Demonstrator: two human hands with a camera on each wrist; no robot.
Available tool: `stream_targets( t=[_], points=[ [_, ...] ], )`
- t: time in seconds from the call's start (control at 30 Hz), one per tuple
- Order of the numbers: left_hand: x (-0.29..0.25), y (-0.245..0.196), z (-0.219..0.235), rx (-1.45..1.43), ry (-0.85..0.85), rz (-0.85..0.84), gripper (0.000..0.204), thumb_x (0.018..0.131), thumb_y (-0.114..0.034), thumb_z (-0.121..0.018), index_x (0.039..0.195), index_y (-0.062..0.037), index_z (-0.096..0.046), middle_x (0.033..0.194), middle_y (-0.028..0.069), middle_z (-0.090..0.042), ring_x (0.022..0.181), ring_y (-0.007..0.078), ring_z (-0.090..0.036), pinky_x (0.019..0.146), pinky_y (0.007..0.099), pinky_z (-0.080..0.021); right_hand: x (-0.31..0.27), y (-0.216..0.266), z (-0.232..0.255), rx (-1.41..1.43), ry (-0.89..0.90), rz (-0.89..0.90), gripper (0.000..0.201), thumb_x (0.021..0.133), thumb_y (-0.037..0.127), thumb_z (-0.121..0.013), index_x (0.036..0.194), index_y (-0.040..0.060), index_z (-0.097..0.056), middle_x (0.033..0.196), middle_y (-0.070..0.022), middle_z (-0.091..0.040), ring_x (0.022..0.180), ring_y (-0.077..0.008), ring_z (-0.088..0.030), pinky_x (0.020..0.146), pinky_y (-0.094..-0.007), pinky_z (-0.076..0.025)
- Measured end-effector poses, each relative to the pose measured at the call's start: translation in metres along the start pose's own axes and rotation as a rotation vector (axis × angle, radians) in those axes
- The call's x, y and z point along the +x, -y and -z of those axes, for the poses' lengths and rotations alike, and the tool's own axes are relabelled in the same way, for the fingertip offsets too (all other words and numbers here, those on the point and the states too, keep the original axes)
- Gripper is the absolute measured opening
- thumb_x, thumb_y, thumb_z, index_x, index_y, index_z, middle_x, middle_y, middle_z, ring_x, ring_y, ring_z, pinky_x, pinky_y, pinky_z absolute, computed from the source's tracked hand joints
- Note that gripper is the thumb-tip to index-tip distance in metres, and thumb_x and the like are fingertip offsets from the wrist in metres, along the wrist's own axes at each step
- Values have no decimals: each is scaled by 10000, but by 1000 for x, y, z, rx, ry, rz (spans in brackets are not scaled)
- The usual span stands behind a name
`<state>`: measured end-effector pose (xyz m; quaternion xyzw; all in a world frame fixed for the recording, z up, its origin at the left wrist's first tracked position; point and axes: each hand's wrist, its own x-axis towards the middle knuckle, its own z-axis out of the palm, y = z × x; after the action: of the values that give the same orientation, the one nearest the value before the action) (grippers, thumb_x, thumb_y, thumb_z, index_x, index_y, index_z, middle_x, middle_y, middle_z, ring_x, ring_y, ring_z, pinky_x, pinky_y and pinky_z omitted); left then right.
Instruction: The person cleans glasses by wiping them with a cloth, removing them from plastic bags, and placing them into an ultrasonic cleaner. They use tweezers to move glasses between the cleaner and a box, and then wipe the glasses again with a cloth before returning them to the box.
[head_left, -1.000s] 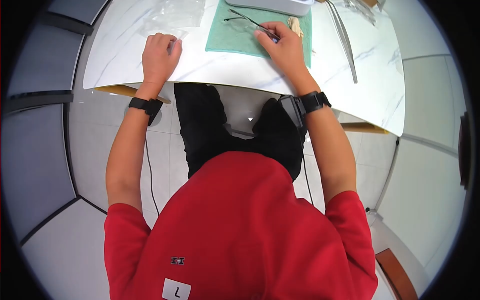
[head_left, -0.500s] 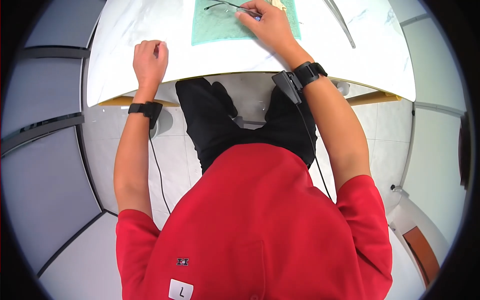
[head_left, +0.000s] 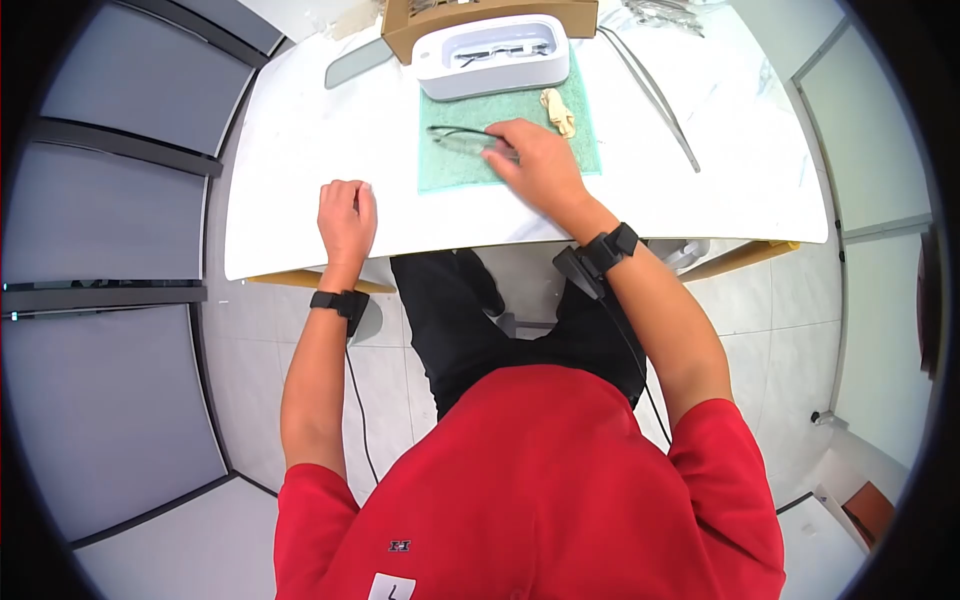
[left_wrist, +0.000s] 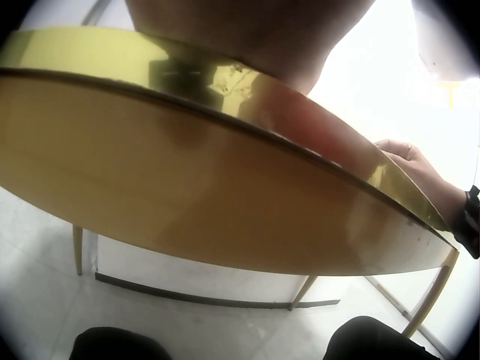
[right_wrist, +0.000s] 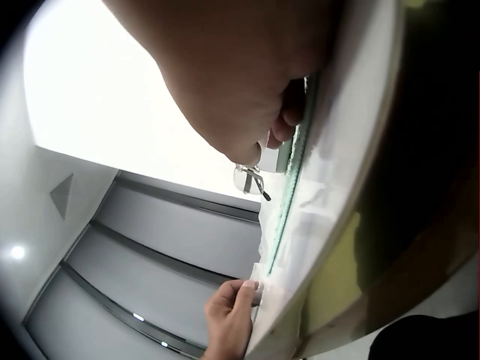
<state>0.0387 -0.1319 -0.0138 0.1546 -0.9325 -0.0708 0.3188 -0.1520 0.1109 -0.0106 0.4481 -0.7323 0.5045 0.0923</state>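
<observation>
In the head view my right hand (head_left: 540, 165) pinches a pair of dark-framed eyeglasses (head_left: 462, 131) over a green cloth (head_left: 450, 178). The glasses point left from the fingers, and the hand covers their right part. The right wrist view shows a lens and an arm of the eyeglasses (right_wrist: 259, 182) beyond the thumb. My left hand (head_left: 346, 215) rests on the white table near its front edge, fingers loosely curled and nothing visible in them. Behind the glasses, a white cleaning tub (head_left: 490, 82) stands on the cloth with other eyeglasses (head_left: 505, 50) inside.
A crumpled beige cloth-like piece (head_left: 558, 113) lies right of the tub. Behind stands a cardboard box (head_left: 400, 38); a grey flat panel (head_left: 357, 64) is left of it. Long grey strips (head_left: 655, 95) lie at right, and clear plastic packets (head_left: 665, 14) at the back.
The head view has shifted, showing more of the table's back. The clear plastic bag formerly by the left hand is gone from there. The right hand still holds the eyeglasses, now turned somewhat.
</observation>
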Motion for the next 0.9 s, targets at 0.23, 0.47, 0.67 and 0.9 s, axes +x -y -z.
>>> stream_targets(
  t=[0.23,0.47,0.67,0.9],
  points=[
    [1,2,2,-8,-52,-50,34,905,-39,-635,875,-25,-641,833,114,-598,815,308,-562,727,407,-475,1,5,1,30,-30,-24,231,836,172,-753,1027,59,-685,860,-85,-670,835,-285,-656,720,-410,-521],
    [0,0,3,-31,-60,-23,17,886,-28,-640,870,-32,-644,819,110,-594,804,306,-557,713,404,-471,0,-3,-2,-77,-6,9,239,823,183,-764,1014,56,-698,872,-95,-661,872,-305,-630,760,-421,-511],
    [1,1,0,-32,-55,-24,21,878,-42,-654,860,-35,-646,809,111,-592,803,306,-559,710,403,-471,-2,-1,-1,-128,-32,47,225,798,172,-777,986,69,-711,887,-101,-648,891,-315,-612,759,-422,-511],
    [0,1,1,-34,-50,-37,27,864,-26,-654,843,-24,-638,821,128,-596,799,325,-561,707,416,-471,-2,-4,-4,-184,-67,103,220,772,174,-782,946,62,-706,886,-105,-637,895,-315,-602,787,-429,-515]
  ],
)
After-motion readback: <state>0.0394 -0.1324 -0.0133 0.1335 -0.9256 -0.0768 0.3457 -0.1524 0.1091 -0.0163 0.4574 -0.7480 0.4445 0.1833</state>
